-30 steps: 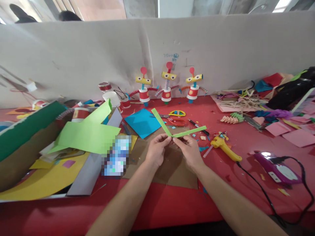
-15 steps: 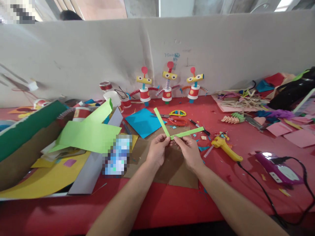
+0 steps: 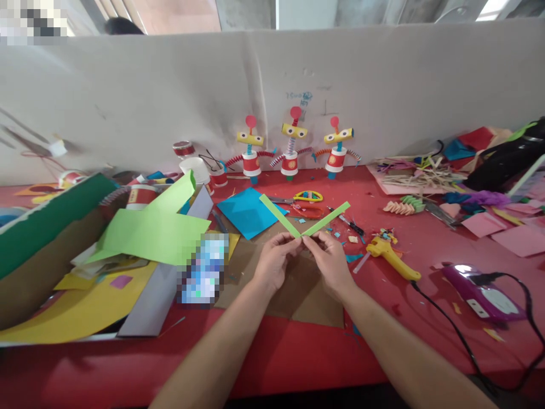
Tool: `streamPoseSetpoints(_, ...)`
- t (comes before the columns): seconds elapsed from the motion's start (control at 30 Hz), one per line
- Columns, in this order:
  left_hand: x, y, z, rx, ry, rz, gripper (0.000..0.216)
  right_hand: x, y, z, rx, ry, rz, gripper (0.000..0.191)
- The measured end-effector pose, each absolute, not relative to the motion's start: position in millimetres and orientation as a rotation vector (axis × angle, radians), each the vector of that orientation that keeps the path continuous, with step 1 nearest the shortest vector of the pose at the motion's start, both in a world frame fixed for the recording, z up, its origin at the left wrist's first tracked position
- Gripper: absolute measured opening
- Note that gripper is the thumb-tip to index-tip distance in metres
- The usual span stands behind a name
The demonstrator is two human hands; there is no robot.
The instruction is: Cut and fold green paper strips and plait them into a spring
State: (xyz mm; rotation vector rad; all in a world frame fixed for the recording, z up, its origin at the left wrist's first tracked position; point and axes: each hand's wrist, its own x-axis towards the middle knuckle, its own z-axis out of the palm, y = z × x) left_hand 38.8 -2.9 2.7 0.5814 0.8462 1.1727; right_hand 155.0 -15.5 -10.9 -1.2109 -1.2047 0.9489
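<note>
Both of my hands pinch two light green paper strips where they cross, above a brown cardboard sheet (image 3: 306,295). My left hand (image 3: 275,264) is closed on the joint of the left strip (image 3: 279,215), which points up and to the left. My right hand (image 3: 330,261) is closed on the same joint, with the right strip (image 3: 327,218) pointing up and to the right. Together the strips form a V. Just behind them lie a blue paper square (image 3: 247,211), yellow-handled scissors (image 3: 304,197) and red-handled scissors (image 3: 307,211).
Three paper-cup robot figures (image 3: 290,146) stand against a cardboard wall. A yellow glue gun (image 3: 389,255) and a purple device (image 3: 481,292) with a black cord lie right. Large green paper (image 3: 157,230), yellow paper and a brown box (image 3: 42,250) fill the left. Paper scraps cover the far right.
The right-hand strip has swung upward from nearly level to a steep slant, and the left strip has tilted lower, so the pair now forms an even V. Both hands stayed in place.
</note>
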Motion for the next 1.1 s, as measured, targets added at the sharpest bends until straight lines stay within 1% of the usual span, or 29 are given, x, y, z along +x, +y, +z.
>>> streamPoseSetpoints(0.17, 37, -3, 3, 0.579, 0.847, 1.150, 0.020, 157, -14, -9, -1.234, -1.234, 0.936, 0.023)
streamPoseSetpoints(0.33, 34, 5, -4, 0.390, 0.862, 1.078, 0.015, 161, -9, -11, -1.273, -1.114, 0.963, 0.030)
streamPoseSetpoints(0.4, 33, 6, -4, 0.336, 0.845, 1.079, 0.013, 161, -9, -13, -1.254, -1.132, 0.958, 0.025)
streamPoseSetpoints(0.47, 33, 6, -2, 0.314, 0.832, 1.079, 0.012, 160, -10, -15, -1.220, -1.255, 0.924, 0.026)
streamPoseSetpoints(0.53, 34, 5, 1, 0.300, 0.838, 1.063, 0.013, 159, -12, -15, -1.233, -1.398, 0.810, 0.028)
streamPoseSetpoints(0.67, 35, 1, 6, 0.317, 0.825, 1.040, 0.012, 157, -15, -13, -1.264, -1.556, 0.530, 0.015)
streamPoseSetpoints(0.77, 35, 1, 6, 0.327, 0.835, 1.050, 0.012, 158, -15, -11, -1.222, -1.607, 0.419, 0.010)
streamPoseSetpoints(1.0, 35, 3, -4, 0.326, 0.814, 1.065, 0.013, 161, -15, -12, -1.187, -1.601, 0.357, 0.006)
streamPoseSetpoints(1.1, 35, 3, -4, 0.358, 0.829, 1.091, 0.015, 161, -14, -14, -1.188, -1.590, 0.403, 0.009)
